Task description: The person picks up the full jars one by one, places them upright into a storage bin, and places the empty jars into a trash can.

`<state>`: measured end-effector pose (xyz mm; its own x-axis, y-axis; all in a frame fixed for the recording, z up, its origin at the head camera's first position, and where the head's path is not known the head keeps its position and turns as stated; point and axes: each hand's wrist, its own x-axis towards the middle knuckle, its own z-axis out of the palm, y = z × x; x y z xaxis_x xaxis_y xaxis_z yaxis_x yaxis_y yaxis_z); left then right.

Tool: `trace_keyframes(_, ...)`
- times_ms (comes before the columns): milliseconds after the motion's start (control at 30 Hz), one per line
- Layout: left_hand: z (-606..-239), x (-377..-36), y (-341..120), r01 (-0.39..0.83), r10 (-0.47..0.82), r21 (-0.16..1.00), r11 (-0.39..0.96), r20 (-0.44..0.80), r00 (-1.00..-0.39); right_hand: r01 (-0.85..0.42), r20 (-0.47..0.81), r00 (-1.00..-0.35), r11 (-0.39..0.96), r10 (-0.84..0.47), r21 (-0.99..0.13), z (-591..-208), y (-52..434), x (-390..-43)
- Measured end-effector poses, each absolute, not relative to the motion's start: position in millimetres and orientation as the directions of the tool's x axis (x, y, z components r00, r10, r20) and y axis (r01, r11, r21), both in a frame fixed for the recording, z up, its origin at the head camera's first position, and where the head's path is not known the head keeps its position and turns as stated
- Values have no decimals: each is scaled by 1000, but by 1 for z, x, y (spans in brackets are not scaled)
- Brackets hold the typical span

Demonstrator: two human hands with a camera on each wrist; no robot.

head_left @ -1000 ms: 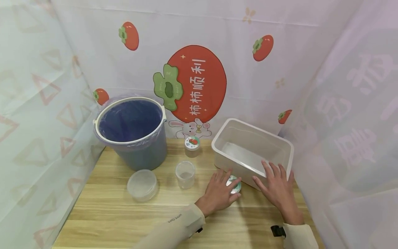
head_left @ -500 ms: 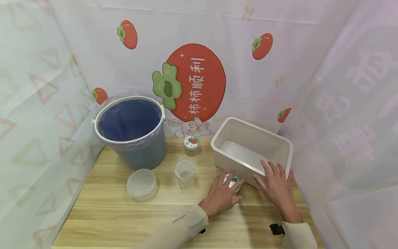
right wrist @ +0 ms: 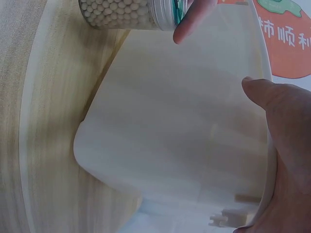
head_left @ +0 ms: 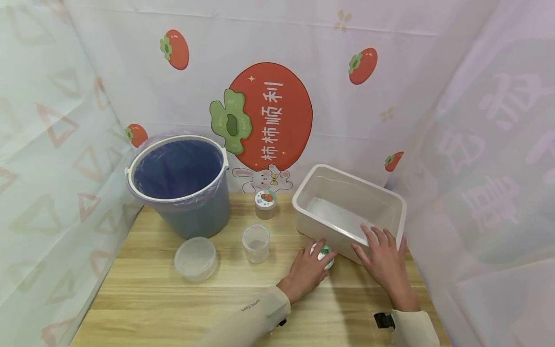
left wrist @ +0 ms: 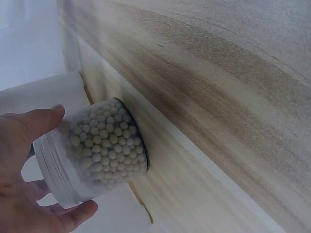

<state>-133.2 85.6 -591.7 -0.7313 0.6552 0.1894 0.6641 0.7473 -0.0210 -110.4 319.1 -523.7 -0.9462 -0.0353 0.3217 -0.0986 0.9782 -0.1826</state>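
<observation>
From the head camera we see our left hand (head_left: 306, 273) curled over a small clear plastic jar with a white screw lid (head_left: 326, 254), gripping it from above on the pale wooden table (head_left: 143, 289). The jar stands just in front of the white translucent rectangular plastic bin (head_left: 392, 202), touching or nearly touching its near wall. Our right hand (head_left: 383, 262) lies flat on the bin's near rim, fingers straight and spread, gripping nothing. Left of the bin stand a small clear plastic cup (head_left: 256, 242), a shallow round clear plastic container (head_left: 196, 258), and farther left a grey round bucket lined with a thin blue plastic bag (head_left: 182, 183). Behind the cup, at the bin's far left, sits another small lidded jar with a printed top (head_left: 265, 203).

From the left wrist camera, the jar (left wrist: 97, 153) shows smooth clear walls packed with small round cream beads, its lid end ribbed and white. Our left hand (left wrist: 24, 170) wraps it, thumb and fingers (left wrist: 41, 119) curved around the sides, and the jar's base rests on the grained wood (left wrist: 218, 87).

From the right wrist camera, the bin's (right wrist: 184, 136) frosted, smooth wall with rounded corners fills the view. Our right hand (right wrist: 284, 145) presses against the bin's rim. The bead-filled jar (right wrist: 129, 12) stands beside the bin's wall, a left finger on its lid.
</observation>
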Motion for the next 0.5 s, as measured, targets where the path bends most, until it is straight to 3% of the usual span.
trace_keyframes(500, -590, -131, 82, 701, 671, 25, 713, 267, -692, -96, 326, -945, 978, -31, -184, -523, 318, -111)
